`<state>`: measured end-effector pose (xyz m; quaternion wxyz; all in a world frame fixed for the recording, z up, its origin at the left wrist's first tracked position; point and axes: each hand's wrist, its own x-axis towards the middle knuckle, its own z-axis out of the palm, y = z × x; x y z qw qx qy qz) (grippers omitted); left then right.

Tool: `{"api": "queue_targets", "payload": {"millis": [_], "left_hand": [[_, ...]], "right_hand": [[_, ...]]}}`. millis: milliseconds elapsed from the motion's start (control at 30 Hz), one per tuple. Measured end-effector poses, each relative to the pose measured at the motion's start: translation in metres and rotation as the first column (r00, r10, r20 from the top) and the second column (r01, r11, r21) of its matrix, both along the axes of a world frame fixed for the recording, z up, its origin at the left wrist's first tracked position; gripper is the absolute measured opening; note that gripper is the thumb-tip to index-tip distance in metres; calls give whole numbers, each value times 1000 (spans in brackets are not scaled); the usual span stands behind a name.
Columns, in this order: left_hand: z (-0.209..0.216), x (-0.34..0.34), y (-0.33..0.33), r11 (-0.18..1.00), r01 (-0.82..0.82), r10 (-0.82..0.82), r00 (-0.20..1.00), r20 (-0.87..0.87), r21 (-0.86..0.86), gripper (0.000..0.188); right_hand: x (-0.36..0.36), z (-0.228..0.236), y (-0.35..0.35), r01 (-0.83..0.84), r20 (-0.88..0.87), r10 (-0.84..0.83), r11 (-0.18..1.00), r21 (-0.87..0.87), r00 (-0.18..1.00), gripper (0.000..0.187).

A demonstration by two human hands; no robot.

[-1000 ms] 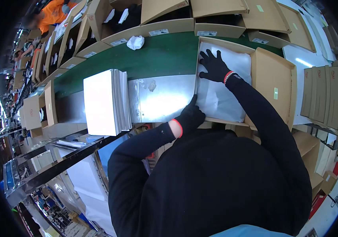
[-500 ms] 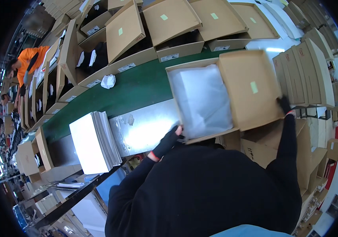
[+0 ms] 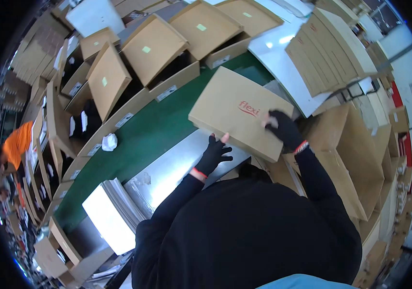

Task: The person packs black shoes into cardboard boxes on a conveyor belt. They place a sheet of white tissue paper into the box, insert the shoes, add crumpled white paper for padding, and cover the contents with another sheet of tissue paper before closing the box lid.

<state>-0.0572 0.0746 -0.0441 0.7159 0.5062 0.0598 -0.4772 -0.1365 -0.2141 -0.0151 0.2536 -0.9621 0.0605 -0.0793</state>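
A shallow brown cardboard box (image 3: 225,98) with red printing lies with its lid down, partly over the green work surface and the metal plate. My right hand (image 3: 285,129), in a black glove with some bare fingertips, rests on the right part of the lid, fingers apart. My left hand (image 3: 214,155), gloved likewise, is spread at the box's near edge, its fingertips touching or very close to the side. The clear sheet and whatever else is inside the box are hidden by the lid.
Several open cardboard boxes (image 3: 146,50) line the far side of the green surface (image 3: 167,118). A crumpled white paper (image 3: 109,142) lies there. White sheets (image 3: 112,214) are stacked at left. More boxes (image 3: 329,53) stand at right, above a large open carton (image 3: 365,144). An orange-clad person (image 3: 18,142) is far left.
The box's lid has swung over from the right and now covers the box. My right hand has come inward onto the lid. The whole view has turned somewhat.
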Motion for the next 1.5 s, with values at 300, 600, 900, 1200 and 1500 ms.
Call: {"api": "queue_targets", "payload": {"millis": [300,600,900,1200,1500], "left_hand": [[-43,-13,-64,970,10,1,999,43,-241,84],[-7,48,-227,906,424,-413,888,200,-12,94],[-34,67,-164,988,150,-151,985,83,22,62],[-16,-2,-17,950,-292,292,956,15,114,56],[-34,-18,3,908,-289,282,957,69,302,65]], "right_hand": [[24,-34,-113,533,-290,-456,788,306,841,84],[32,53,-174,364,-84,-513,706,-607,854,98],[112,-49,-168,266,38,-281,845,-463,959,84],[106,-70,-267,182,79,-164,878,-443,983,77],[189,-61,-290,357,229,-277,783,-509,933,74]]}}
